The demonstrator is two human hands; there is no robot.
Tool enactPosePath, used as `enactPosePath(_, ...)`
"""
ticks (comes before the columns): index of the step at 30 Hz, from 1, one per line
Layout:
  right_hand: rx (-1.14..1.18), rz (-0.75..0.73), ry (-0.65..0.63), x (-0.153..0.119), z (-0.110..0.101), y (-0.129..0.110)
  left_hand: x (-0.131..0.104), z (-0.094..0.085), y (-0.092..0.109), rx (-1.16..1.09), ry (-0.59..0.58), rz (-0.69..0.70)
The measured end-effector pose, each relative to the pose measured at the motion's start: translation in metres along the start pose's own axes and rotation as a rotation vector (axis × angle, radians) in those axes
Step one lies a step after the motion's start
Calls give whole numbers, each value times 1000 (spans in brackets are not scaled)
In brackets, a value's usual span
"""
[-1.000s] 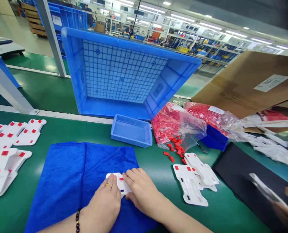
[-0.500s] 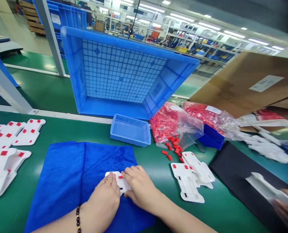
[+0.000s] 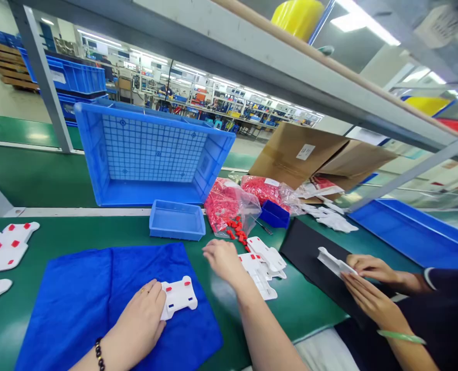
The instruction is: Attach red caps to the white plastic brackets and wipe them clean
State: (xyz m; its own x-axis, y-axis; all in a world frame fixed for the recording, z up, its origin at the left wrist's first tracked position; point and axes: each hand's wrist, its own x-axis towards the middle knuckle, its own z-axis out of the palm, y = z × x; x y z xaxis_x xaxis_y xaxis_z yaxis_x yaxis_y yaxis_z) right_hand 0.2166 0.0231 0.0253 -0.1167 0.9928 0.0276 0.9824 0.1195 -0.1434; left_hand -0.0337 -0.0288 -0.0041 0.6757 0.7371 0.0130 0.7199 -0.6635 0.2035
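Plate on cloth; left hand closed round its left end. Right hand right of cloth, near plate pile, fingers bent; can't tell if holding anything. Plate likely light, stiff, slightly slippery; best gripped by edges.

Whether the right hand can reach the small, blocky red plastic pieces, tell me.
Probably yes: the right hand is close to the red pieces, with nothing visible blocking the nearest ones.

The left hand holds a white part on blue cloth; right hand at the part's two o'clock.
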Motion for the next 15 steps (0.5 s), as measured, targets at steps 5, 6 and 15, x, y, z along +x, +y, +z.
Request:
enactPosePath(5, -208, 440, 163, 21, 18, 51, -2, -8, -3, -101, 52, -19)
enactPosePath(6, -217, 490, 158, 21, 24, 56, -1, -10, -4, -126, 57, -33)
enactPosePath(15, -106, 480, 111, 23, 48, 80, 11, -22, -21, -584, 208, -288)
